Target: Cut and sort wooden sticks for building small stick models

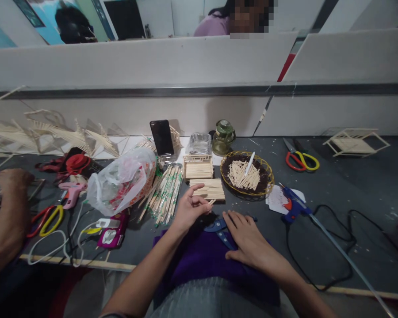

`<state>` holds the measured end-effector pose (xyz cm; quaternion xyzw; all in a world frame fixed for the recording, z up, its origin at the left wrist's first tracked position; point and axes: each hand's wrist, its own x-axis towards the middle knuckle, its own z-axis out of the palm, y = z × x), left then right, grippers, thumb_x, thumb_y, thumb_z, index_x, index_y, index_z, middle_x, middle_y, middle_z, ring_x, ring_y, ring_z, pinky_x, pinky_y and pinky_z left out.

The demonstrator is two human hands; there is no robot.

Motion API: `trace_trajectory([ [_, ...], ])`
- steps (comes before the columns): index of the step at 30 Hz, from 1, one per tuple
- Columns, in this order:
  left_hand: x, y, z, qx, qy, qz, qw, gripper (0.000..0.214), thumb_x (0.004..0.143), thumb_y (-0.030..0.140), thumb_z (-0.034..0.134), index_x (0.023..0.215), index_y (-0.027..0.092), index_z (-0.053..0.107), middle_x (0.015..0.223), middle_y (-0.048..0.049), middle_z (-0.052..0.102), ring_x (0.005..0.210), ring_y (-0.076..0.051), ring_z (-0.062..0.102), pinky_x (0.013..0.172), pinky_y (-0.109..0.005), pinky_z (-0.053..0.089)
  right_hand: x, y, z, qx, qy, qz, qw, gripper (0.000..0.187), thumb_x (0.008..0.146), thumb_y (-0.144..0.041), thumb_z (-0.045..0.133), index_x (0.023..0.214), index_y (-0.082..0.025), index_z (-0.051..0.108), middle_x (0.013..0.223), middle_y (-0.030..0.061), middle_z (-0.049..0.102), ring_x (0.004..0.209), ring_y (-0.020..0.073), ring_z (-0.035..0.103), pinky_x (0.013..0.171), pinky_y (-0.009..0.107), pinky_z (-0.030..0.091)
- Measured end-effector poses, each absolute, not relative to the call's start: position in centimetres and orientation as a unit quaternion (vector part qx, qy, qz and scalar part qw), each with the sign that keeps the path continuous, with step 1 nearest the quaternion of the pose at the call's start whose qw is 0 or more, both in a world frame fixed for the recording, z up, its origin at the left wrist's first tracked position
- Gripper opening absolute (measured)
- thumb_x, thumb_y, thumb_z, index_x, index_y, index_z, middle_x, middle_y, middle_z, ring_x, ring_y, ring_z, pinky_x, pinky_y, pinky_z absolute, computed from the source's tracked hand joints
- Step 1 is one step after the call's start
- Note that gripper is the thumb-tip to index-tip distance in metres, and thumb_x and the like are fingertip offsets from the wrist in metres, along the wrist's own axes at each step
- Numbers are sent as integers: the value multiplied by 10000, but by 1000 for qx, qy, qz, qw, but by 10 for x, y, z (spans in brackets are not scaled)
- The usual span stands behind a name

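Observation:
My left hand (pixel 194 210) is closed in a pinch on short wooden sticks (pixel 212 202), their tips showing past the thumb. Just beyond it lies a flat panel of wooden sticks (pixel 215 189) set side by side. My right hand (pixel 245 234) rests with fingers stretched out beside and partly over a blue hand cutter (pixel 215 226), which lies on the purple cloth (pixel 192 260) at the table's front. Part of the cutter is hidden under that hand. A small stick-built piece (pixel 198 168) stands behind the panel. To its right, a woven basket (pixel 268 176) holds many short sticks and a white pen (pixel 250 163).
Wrapped chopsticks (pixel 166 194) and a plastic bag (pixel 122 181) lie left, by a propped phone (pixel 162 137). A blue glue gun (pixel 292 205) with a trailing cord and scissors (pixel 301 161) lie right. Another person's arm (pixel 9 207) is far left. A green glass jar (pixel 223 139) stands behind.

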<state>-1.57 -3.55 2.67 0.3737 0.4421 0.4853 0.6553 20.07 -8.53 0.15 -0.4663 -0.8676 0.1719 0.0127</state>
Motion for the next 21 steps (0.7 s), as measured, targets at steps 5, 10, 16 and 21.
trace_trajectory([
  [5, -24, -35, 30, 353, 444, 486, 665, 727, 640, 213, 834, 1253, 143, 450, 645, 23, 691, 582, -152, 651, 611, -284, 523, 198, -80, 28, -443, -880, 168, 25, 705, 702, -236, 670, 1360, -81, 473, 1184, 193, 570, 1089, 347, 515, 962, 508, 397],
  [10, -38, -34, 32, 349, 442, 497, 660, 722, 659, 189, 825, 1262, 124, 433, 623, 17, 687, 587, -166, 661, 602, -282, 516, 219, -80, 42, -471, -844, 242, 84, 671, 721, -110, 512, 1381, -177, 411, 1236, 131, 531, 1091, 257, 555, 913, 379, 482],
  [16, -36, -35, 36, 338, 393, 462, 719, 748, 661, 147, 823, 1298, 137, 431, 640, 15, 692, 566, -153, 653, 594, -276, 522, 213, -79, 31, -476, -825, 200, 232, 607, 748, -105, 488, 1340, -189, 381, 1290, 123, 540, 1218, 255, 515, 1016, 401, 442],
  [21, -33, -37, 41, 338, 352, 434, 758, 770, 630, 123, 836, 1302, 164, 461, 638, 26, 685, 532, -145, 644, 562, -255, 517, 193, -73, 31, -458, -819, 229, 258, 573, 730, -86, 498, 1287, -195, 419, 1208, 122, 577, 1142, 262, 553, 975, 424, 464],
])
